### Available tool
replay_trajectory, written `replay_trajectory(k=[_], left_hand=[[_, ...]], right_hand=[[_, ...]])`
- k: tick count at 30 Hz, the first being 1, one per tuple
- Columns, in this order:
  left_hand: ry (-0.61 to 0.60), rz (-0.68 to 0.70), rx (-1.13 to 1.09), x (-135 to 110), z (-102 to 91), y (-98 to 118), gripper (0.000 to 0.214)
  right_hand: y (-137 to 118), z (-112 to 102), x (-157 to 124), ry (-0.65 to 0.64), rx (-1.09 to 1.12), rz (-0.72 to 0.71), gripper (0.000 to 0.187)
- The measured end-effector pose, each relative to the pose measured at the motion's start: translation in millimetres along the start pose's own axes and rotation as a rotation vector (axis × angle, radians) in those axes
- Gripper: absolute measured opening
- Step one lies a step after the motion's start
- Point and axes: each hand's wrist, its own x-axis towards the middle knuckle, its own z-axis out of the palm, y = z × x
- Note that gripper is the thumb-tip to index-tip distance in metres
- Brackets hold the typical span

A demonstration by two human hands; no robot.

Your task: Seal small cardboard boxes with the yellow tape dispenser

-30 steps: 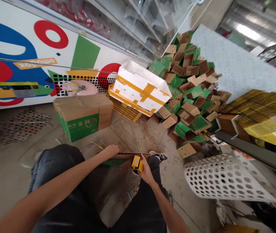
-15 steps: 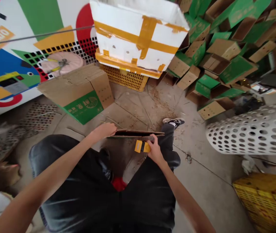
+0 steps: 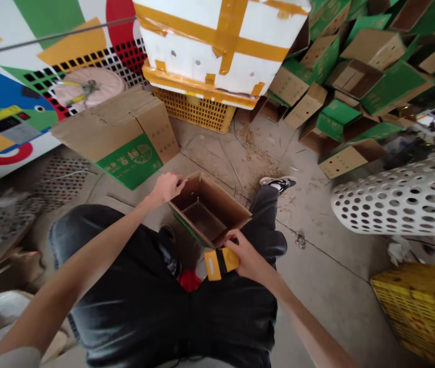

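The left hand pinches the rim of an open cardboard box, steadying it, while the right hand wraps around a yellow tape dispenser just below.

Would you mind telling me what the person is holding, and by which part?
The right hand grips a yellow-and-black hand tool by its right end; the left hand is at the rim of an open cardboard box, any hold unclear.

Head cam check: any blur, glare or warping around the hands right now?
In the head view, the light is even, without harsh shadows, just a soft sheen on the dark trousers; the left hand, right hand, yellow hand tool and open cardboard box look sharp; wide-angle distortion tilts and stretches the edges, especially the stacked cartons.
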Motion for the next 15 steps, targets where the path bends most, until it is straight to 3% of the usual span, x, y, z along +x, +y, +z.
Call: replay_trajectory(k=[5, 9, 12, 15], left_hand=[[0.011, -0.061, -0.048, -2, 8.6, 9, 0.049], [-0.087, -0.082, -0.022, -8, 12.4, 11, 0.049], [-0.142, -0.063, -0.003, -10, 12.3, 8, 0.055], [-0.163, -0.082, -0.015, -8, 13.7, 5, 0.057]], right_hand=[[-12, 45, 1, -0.087, 0.168, -0.017, 0.050], [-10, 56, 1, -0.072, 0.287, 0.023, 0.050], [-11, 45, -13, 0.069, 0.304, 0.097, 0.046], [-8, 30, -33, 0.317, 0.251, 0.247, 0.045]])
